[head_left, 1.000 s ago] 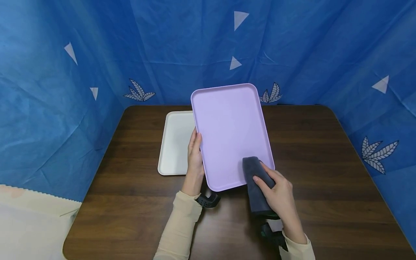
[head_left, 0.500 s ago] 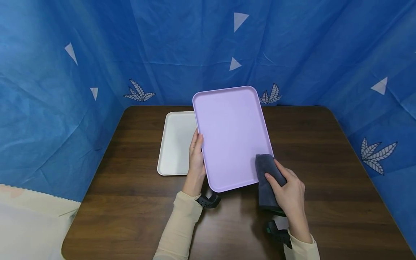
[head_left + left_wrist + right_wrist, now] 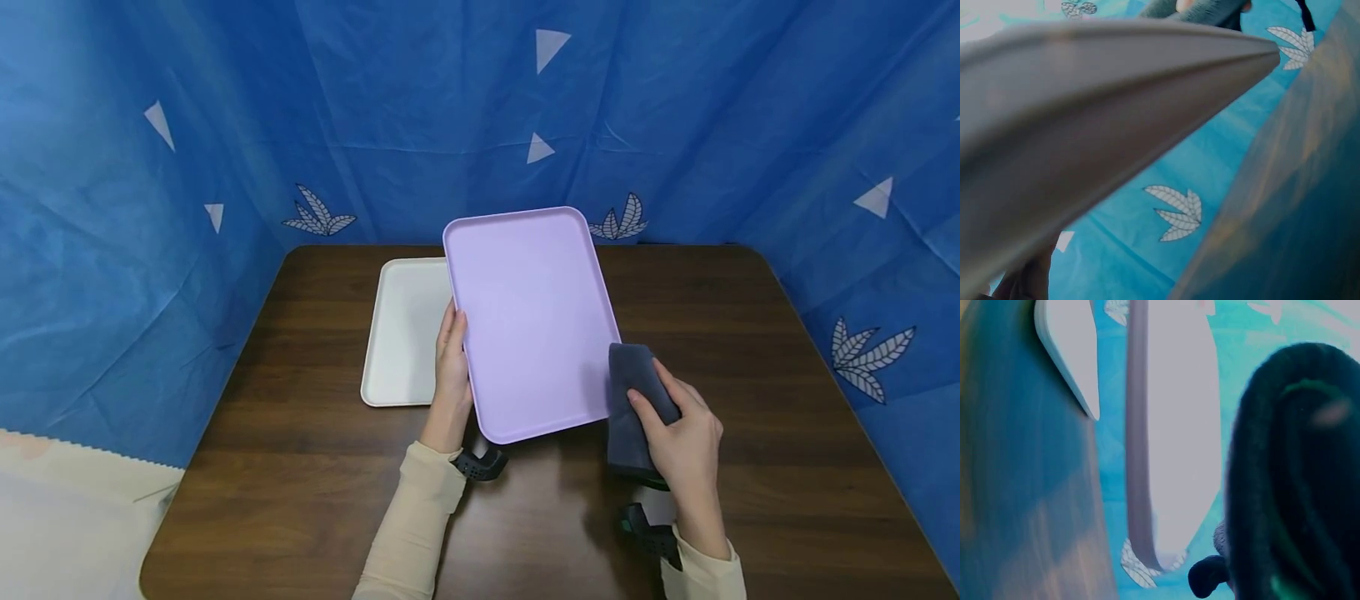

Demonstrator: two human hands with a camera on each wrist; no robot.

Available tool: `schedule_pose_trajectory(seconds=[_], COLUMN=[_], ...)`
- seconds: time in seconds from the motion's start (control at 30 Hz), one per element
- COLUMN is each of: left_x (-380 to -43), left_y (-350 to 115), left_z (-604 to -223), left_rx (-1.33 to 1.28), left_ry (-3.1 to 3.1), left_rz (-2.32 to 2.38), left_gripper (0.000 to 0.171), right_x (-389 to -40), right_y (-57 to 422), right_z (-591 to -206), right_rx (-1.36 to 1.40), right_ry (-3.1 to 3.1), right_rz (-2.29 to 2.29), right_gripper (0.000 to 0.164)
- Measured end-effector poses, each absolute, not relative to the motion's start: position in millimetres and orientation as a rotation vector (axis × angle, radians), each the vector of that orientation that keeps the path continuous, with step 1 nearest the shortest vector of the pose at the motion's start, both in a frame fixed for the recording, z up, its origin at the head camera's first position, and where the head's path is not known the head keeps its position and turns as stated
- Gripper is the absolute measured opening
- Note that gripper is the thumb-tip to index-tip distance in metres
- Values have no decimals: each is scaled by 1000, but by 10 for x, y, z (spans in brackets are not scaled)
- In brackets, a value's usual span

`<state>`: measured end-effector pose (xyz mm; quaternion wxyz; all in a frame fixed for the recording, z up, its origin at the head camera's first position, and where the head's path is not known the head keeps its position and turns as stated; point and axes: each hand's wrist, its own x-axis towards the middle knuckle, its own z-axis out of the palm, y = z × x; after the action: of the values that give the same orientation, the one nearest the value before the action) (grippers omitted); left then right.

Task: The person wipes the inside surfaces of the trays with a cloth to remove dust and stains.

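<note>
Tray count, two: one lilac tray (image 3: 531, 321) and one white tray (image 3: 406, 333). Cloth count, one: a dark grey cloth (image 3: 636, 417) (folded; number of layers cannot be told). Hands number two: one left hand (image 3: 452, 362), one right hand (image 3: 686, 437). Cream sleeves (image 3: 411, 527): two. Black wrist devices (image 3: 483, 464): two. Bench (image 3: 750, 400): one. On the blue backdrop (image 3: 420, 100), the head view shows three leaf prints (image 3: 318, 213) and five white triangles (image 3: 551, 48), plus one white sliver at the right edge.
</note>
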<state>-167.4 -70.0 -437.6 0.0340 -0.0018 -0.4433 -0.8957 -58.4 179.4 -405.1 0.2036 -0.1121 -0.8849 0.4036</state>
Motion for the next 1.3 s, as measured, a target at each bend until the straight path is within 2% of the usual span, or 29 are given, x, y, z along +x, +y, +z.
schedule_pose_trajectory(seconds=[0.5,1.3], left_x=[-1895,-2326], left_y=[-386,47], left_z=[-4636,-4946], left_rx=[246,447], left_ry=[-1506,-1651], left_rz=[-2794,-2786], left_gripper=[48,49], right_x=[-512,-512], right_y=[2099,2100], right_z=[-3937,-4023], right_rx=[-605,-613], right_ry=[-2312,-2390], right_rz=[1362,1340], right_gripper=[50,51])
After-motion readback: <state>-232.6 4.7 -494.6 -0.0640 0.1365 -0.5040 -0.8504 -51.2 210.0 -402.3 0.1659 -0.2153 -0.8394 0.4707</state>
